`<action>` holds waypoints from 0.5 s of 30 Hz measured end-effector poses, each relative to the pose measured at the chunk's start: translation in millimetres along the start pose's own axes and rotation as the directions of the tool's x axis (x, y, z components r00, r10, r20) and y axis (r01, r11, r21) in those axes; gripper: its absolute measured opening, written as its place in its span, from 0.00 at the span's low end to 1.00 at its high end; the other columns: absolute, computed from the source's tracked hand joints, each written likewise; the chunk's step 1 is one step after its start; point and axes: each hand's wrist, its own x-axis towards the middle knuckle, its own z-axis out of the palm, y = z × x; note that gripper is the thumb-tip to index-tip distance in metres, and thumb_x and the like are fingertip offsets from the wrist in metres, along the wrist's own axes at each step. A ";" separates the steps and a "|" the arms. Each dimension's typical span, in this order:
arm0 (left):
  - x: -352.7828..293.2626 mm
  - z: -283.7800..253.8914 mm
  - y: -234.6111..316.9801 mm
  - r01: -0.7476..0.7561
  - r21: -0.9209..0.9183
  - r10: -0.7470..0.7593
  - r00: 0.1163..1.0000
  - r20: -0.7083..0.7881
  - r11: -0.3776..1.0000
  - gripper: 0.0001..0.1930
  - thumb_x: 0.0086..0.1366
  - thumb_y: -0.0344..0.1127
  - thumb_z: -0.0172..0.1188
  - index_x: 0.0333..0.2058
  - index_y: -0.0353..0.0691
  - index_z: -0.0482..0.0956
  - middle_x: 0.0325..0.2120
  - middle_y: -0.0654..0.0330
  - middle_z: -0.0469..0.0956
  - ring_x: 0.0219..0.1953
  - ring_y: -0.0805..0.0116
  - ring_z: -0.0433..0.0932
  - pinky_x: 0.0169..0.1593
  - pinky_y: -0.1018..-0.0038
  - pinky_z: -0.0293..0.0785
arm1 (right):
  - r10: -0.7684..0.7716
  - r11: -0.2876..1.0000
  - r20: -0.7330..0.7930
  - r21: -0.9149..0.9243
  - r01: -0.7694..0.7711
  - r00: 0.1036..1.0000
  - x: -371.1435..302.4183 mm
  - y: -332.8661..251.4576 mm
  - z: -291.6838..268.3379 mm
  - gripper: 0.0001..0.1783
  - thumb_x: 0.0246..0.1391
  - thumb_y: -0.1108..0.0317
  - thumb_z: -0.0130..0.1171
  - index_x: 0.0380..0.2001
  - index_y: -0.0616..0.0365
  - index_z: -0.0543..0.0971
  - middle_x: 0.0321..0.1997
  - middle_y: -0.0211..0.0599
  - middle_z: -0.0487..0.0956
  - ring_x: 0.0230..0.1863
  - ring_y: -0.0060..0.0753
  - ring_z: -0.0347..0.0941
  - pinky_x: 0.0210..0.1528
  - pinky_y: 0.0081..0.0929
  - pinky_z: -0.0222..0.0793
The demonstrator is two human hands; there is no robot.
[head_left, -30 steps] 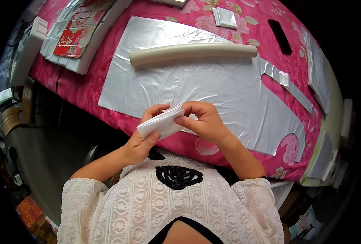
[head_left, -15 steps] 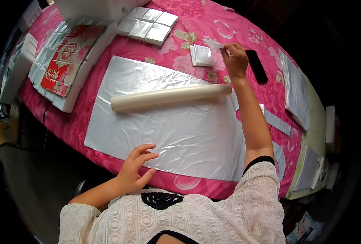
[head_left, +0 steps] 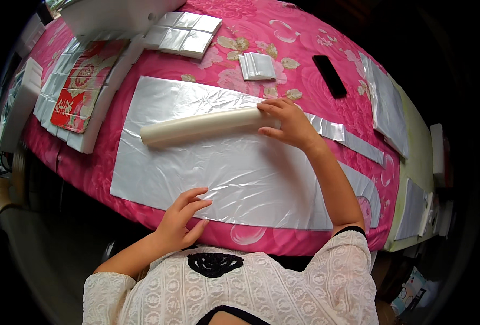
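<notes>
A long off-white roll (head_left: 202,125) lies aslant on large sheets of shiny plastic film (head_left: 196,173). My right hand (head_left: 290,123) is at its right end, thumb along the near side and fingers along the far side. That end of the roll is hidden under the hand. Over the near edge of the film is my left hand (head_left: 185,218), its fingers spread and holding nothing. Beyond the roll lies a small pile of folded plastic pieces (head_left: 257,66). Right of my right hand are narrow film strips (head_left: 353,142).
A black phone (head_left: 329,76) lies at the far right on the pink flowered tablecloth (head_left: 299,38). Folded plastic packets (head_left: 183,33) sit at the back left by a white box (head_left: 107,16). A red patterned packet (head_left: 86,86) rests on a stack at left. Another folded film sheet (head_left: 386,111) lies at right.
My right hand has let go of a thin clear piece at the small folded pile and come nearer, onto the roll's right end. The pile looks wider. My left hand stays about where it was.
</notes>
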 end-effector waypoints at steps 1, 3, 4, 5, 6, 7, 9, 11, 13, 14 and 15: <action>4.8 2.6 0.5 -0.014 0.003 0.014 1.000 0.018 1.000 0.23 0.51 0.25 0.60 0.49 0.37 0.70 0.54 0.47 0.63 0.50 0.53 0.71 0.50 0.67 0.70 | 0.048 0.998 0.000 -0.048 -0.048 0.999 -13.9 -5.5 -0.5 0.24 0.40 0.64 0.67 0.44 0.56 0.76 0.39 0.39 0.77 0.43 0.41 0.70 0.46 0.33 0.67; 15.4 8.9 4.1 -0.005 0.017 0.004 0.998 0.068 1.000 0.25 0.50 0.24 0.60 0.50 0.37 0.69 0.56 0.47 0.61 0.53 0.52 0.68 0.53 0.65 0.68 | 0.144 0.980 -0.008 -0.141 -0.144 0.990 -43.0 -14.2 -0.2 0.25 0.41 0.63 0.67 0.45 0.56 0.76 0.37 0.39 0.77 0.42 0.42 0.71 0.43 0.33 0.68; 18.7 11.0 4.8 0.006 0.030 -0.008 0.996 0.087 1.000 0.25 0.50 0.23 0.60 0.50 0.37 0.69 0.56 0.46 0.61 0.55 0.51 0.66 0.54 0.64 0.66 | 0.209 0.971 0.025 -0.127 -0.204 0.978 -56.2 -26.1 -2.7 0.25 0.42 0.63 0.66 0.45 0.56 0.76 0.36 0.40 0.77 0.41 0.42 0.71 0.42 0.33 0.68; 21.3 15.0 1.7 0.013 0.037 -0.017 0.992 0.122 0.999 0.28 0.50 0.25 0.60 0.53 0.37 0.66 0.59 0.45 0.57 0.57 0.49 0.63 0.57 0.62 0.63 | 0.272 0.958 0.059 -0.114 -0.264 0.960 -70.1 -42.9 -8.2 0.24 0.42 0.63 0.66 0.45 0.57 0.76 0.36 0.40 0.76 0.40 0.42 0.71 0.42 0.33 0.68; 27.2 20.2 3.2 -0.004 0.105 -0.009 0.993 0.114 0.995 0.30 0.51 0.28 0.61 0.54 0.36 0.64 0.59 0.44 0.56 0.58 0.47 0.62 0.57 0.61 0.62 | 0.339 0.938 0.092 -0.110 -0.329 0.936 -86.0 -60.7 -15.8 0.24 0.43 0.62 0.65 0.45 0.57 0.76 0.35 0.41 0.76 0.39 0.42 0.71 0.41 0.33 0.68; 33.9 27.1 6.7 -0.016 0.177 -0.002 0.995 0.101 0.984 0.31 0.52 0.30 0.61 0.56 0.35 0.62 0.60 0.43 0.54 0.58 0.46 0.61 0.58 0.60 0.61 | 0.428 0.903 0.171 -0.060 -0.425 0.887 -100.6 -77.7 -18.8 0.23 0.44 0.61 0.64 0.45 0.57 0.76 0.34 0.41 0.76 0.38 0.42 0.71 0.41 0.33 0.68; 44.1 43.9 6.3 -0.026 0.279 -0.013 0.990 0.140 0.960 0.38 0.55 0.39 0.61 0.60 0.32 0.54 0.62 0.37 0.44 0.62 0.39 0.50 0.63 0.57 0.51 | 0.566 0.781 0.309 0.093 -0.617 0.764 -129.1 -113.8 -22.4 0.24 0.48 0.59 0.61 0.47 0.58 0.75 0.35 0.41 0.76 0.39 0.42 0.71 0.42 0.33 0.67; 54.0 64.4 6.5 -0.079 0.275 0.036 0.986 0.160 0.958 0.39 0.56 0.43 0.60 0.61 0.31 0.52 0.62 0.34 0.42 0.64 0.37 0.45 0.64 0.56 0.48 | 0.536 0.774 0.265 0.224 -0.592 0.801 -157.9 -138.2 -14.1 0.24 0.50 0.57 0.60 0.48 0.58 0.75 0.41 0.43 0.74 0.44 0.43 0.69 0.46 0.34 0.66; 60.0 84.5 5.7 -0.112 0.237 0.065 0.978 0.197 0.965 0.43 0.56 0.48 0.59 0.62 0.30 0.49 0.62 0.31 0.37 0.65 0.34 0.37 0.65 0.55 0.43 | 0.426 0.845 0.190 0.264 -0.464 0.884 -177.7 -145.1 -5.9 0.25 0.52 0.59 0.57 0.50 0.61 0.73 0.55 0.47 0.68 0.55 0.47 0.63 0.56 0.36 0.60; 63.9 92.1 7.4 -0.149 0.281 0.089 0.972 0.216 0.948 0.43 0.56 0.48 0.59 0.62 0.29 0.48 0.62 0.31 0.37 0.65 0.34 0.37 0.65 0.55 0.43 | 0.421 0.875 0.134 0.201 -0.441 0.897 -183.5 -139.4 -4.6 0.25 0.52 0.59 0.56 0.51 0.61 0.72 0.56 0.48 0.67 0.57 0.48 0.62 0.58 0.37 0.59; 69.0 101.0 9.3 -0.194 0.315 0.117 0.962 0.247 0.929 0.44 0.55 0.48 0.60 0.62 0.29 0.48 0.62 0.31 0.36 0.65 0.34 0.36 0.65 0.55 0.43 | 0.424 0.893 0.079 0.133 -0.431 0.902 -192.5 -126.8 -1.3 0.25 0.53 0.59 0.56 0.51 0.62 0.71 0.58 0.49 0.66 0.59 0.49 0.60 0.59 0.37 0.58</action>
